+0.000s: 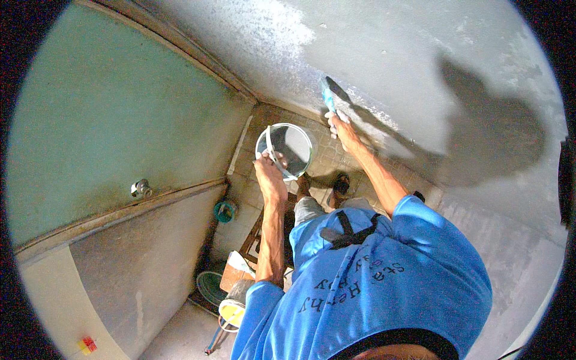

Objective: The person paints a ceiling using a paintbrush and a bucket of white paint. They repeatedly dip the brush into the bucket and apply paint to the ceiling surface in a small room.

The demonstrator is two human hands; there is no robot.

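My left hand (270,168) grips the near left edge of a white bucket (312,144), fingers curled over the rim beside its raised handle. Greyish-white paint seems to be inside, partly in shadow. Wrapped round the handle of a light-blue paintbrush (327,95) are the fingers of my right hand (339,124), which look smudged with paint. The brush's head is up against the grey wall (384,54), next to a patchy whiter area. Its bristles are hard to make out.
A green wall (132,114) with a tap (141,189) stands on the left. Below lie a tiled floor (324,150), a small teal container (224,211), a yellow-lined bucket (231,312) and a dark green basin (211,287). My shadow falls on the right wall.
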